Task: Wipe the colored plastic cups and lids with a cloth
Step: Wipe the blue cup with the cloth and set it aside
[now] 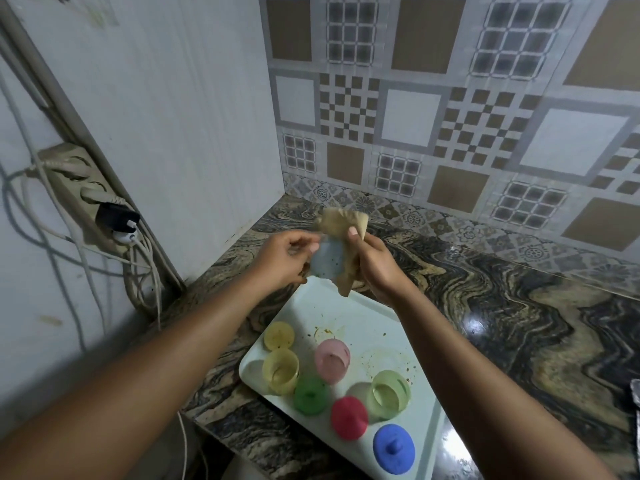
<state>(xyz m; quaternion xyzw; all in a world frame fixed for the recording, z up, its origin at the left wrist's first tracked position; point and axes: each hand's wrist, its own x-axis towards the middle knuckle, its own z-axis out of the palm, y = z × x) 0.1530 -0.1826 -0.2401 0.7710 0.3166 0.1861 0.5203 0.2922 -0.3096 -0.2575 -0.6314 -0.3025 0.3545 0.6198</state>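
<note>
Above the far end of the tray (346, 306), toward the bench's (519, 306) far left corner, the left hand (284, 258) holds a pale blue cup (327, 259), its fingers (304, 242) curled round the cup's side. The right hand (375, 265) grips a crumpled tan cloth (343, 223) and presses it against the cup's right side, the thumb lying on the fabric; one end of the cloth hangs down below the cup.

On the pale tray, which lies near the bench's left edge, are a yellow lid (279, 336), a yellow cup (281, 370), a pink cup (332, 358), a green lid (311, 396), a red lid (349, 417), a light green cup (390, 393) and, nearest the bench's front edge, a blue lid (393, 448). Brown stains mark the tray's middle.
</note>
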